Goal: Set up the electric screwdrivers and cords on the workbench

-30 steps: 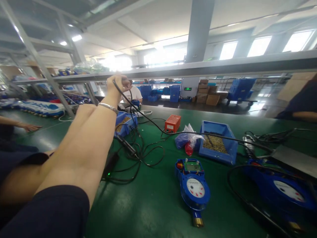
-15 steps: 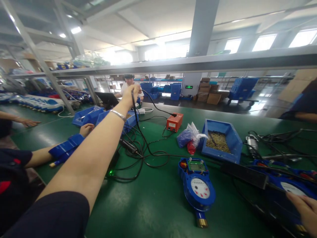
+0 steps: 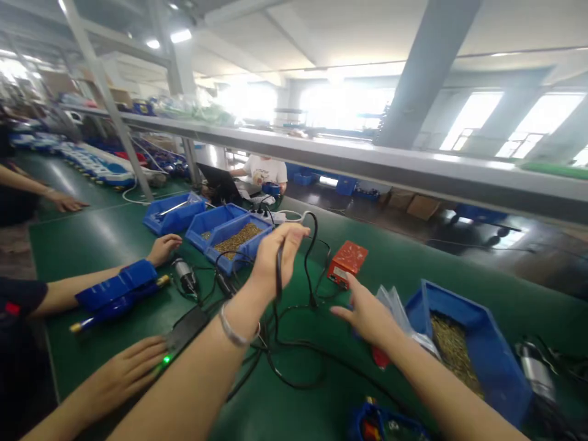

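At the near edge of the green table a blue meter shows only its top. Just beyond it the person's left hand is raised over the middle of the table, fingers curled shut around a black cable that hangs down from the fist and loops across the surface among other black leads. The right hand hovers just to the right of it, fingers spread and holding nothing, its fingertips near the orange box and its palm above a clear plastic bag.

Toward the right edge, just beside that bag, sits a blue bin filled with small brass-coloured parts. A metal cylinder lies at its far side.

Toward the left edge, a co-worker's hand rests flat beside a black adapter with a green light. Further back another co-worker's forearm lies along a blue meter body.

Beyond the left hand, two more blue bins stand side by side, the nearer holding the same brass parts. A third bin, further left, holds a metal rod. At the far edge a person sits at a laptop.
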`<state>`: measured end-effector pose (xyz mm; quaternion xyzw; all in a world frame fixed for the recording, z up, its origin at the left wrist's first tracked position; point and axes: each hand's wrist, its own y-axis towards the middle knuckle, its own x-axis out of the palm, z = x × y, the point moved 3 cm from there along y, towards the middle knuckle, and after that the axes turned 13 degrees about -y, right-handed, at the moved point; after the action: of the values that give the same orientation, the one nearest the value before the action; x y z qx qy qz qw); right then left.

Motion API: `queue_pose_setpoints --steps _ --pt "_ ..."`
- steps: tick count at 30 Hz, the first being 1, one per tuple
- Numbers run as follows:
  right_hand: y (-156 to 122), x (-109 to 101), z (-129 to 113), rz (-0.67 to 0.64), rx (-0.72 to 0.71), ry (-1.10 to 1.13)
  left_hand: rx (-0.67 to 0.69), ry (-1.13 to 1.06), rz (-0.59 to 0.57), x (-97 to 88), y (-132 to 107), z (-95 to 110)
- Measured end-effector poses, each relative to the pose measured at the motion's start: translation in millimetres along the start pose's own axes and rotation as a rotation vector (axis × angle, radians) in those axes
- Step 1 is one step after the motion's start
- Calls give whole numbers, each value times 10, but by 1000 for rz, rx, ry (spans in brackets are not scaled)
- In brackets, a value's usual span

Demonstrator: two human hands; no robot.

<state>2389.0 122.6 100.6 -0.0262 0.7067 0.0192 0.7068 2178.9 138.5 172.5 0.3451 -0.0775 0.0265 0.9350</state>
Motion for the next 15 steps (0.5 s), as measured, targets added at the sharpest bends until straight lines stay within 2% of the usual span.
queue_pose_setpoints --steps 2,3,6,10,13,15 --pt "547 25 -393 -55 -42 69 -14 77 -23 -6 -96 234" --pt "754 73 -508 -92 -55 69 -23 132 -16 -49 -129 307" --pt "1173 226 -605 -179 -35 11 -70 231 25 -361 -168 325" --pt "1614 343 -508 -264 68 -75 -143 286 81 -1100 -138 21" --pt "2082 351 -508 -274 88 -103 -194 330 121 -1643 -36 -330" --pt "2465 303 -553 -259 95 -96 -231 357 130 -1915 94 -611"
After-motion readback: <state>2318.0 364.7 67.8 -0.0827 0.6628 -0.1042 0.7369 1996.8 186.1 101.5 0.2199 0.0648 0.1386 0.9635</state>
